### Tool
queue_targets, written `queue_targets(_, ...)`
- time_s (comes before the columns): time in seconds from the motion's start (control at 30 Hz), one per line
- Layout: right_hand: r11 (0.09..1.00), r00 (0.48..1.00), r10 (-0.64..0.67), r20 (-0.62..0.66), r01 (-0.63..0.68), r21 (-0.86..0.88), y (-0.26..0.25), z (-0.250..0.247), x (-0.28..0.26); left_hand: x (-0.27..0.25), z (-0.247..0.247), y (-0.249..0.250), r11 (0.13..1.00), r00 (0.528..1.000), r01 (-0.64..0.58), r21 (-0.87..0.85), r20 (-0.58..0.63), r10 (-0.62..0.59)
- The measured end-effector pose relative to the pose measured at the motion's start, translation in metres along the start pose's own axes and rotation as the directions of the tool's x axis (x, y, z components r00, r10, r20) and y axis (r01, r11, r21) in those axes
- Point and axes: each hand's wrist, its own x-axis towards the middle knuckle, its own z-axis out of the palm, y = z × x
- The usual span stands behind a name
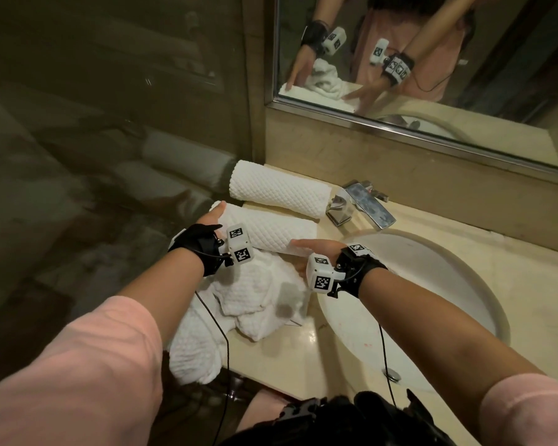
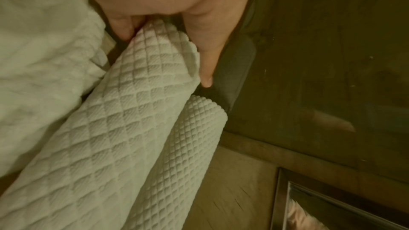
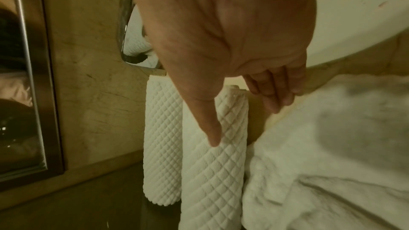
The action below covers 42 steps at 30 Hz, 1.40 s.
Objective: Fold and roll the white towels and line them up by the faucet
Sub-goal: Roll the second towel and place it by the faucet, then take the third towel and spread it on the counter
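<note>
Two rolled white quilted towels lie side by side left of the faucet (image 1: 361,204): the far roll (image 1: 279,188) by the wall and the near roll (image 1: 271,231). My left hand (image 1: 213,217) holds the near roll's left end (image 2: 155,62), a digit on each side of it. My right hand (image 1: 313,246) is at the roll's right end. There its straight thumb (image 3: 205,120) lies over the near roll (image 3: 217,172), and its straight fingers (image 3: 274,97) hang beside the roll without touching it. Loose white towels (image 1: 258,297) are heaped just in front of the near roll.
The round white sink (image 1: 432,284) fills the counter to the right. A mirror (image 1: 432,53) runs along the back wall. A glass partition (image 1: 110,123) bounds the counter on the left. One loose towel (image 1: 190,352) hangs over the counter's front edge.
</note>
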Motion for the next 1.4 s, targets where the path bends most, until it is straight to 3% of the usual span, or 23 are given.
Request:
queue_targets(0.13,0.99,0.999,0.007,0.051,0.0,-0.139,0.006,0.008,-0.011,-0.012,0.0,0.001,0.992,0.997,-0.075,0.106,0.017,0.073)
queue_targets(0.2,0.98,0.999,0.005,0.041,0.003,-0.198,0.01,0.019,-0.024,-0.023,0.006,0.002,0.973,0.992,-0.114,0.2,-0.037,0.124)
queue_targets(0.3,0.94,0.999,-0.018,0.042,0.031,-0.341,0.014,0.041,-0.03,-0.034,0.008,0.001,0.968,0.995,-0.04,0.249,-0.077,0.06)
queue_targets(0.4,0.883,1.0,0.028,-0.013,-0.031,-0.468,0.021,0.058,-0.034,-0.033,-0.003,-0.01,0.915,0.998,-0.059,0.399,0.003,0.063)
queue_targets(0.53,0.796,0.999,0.023,-0.025,-0.033,-0.604,0.032,0.06,-0.023,-0.036,-0.013,-0.019,0.921,0.999,-0.019,0.388,-0.018,0.029)
queue_targets(0.63,0.79,0.999,0.049,0.02,-0.027,-0.613,0.045,0.058,-0.011,-0.044,-0.017,-0.024,0.853,0.999,-0.042,0.52,-0.003,0.051)
queue_targets(0.8,0.839,0.983,0.146,0.114,-0.062,-0.54,0.053,0.06,-0.055,-0.046,-0.017,-0.034,0.78,0.996,-0.077,0.621,0.007,0.093)
queue_targets(1.07,0.875,0.986,0.101,0.131,-0.025,-0.483,0.061,0.05,-0.065,-0.049,-0.003,-0.036,0.592,0.993,-0.117,0.797,0.097,0.066)
queue_targets(1.23,0.889,0.985,0.116,0.124,-0.048,-0.455,0.064,0.041,-0.067,-0.053,0.004,-0.032,0.351,0.988,-0.153,0.924,0.142,0.055)
queue_targets(1.4,0.93,0.992,0.08,0.096,-0.04,-0.366,0.065,0.02,-0.068,-0.05,0.004,-0.037,0.255,0.983,-0.114,0.96,0.073,0.167)
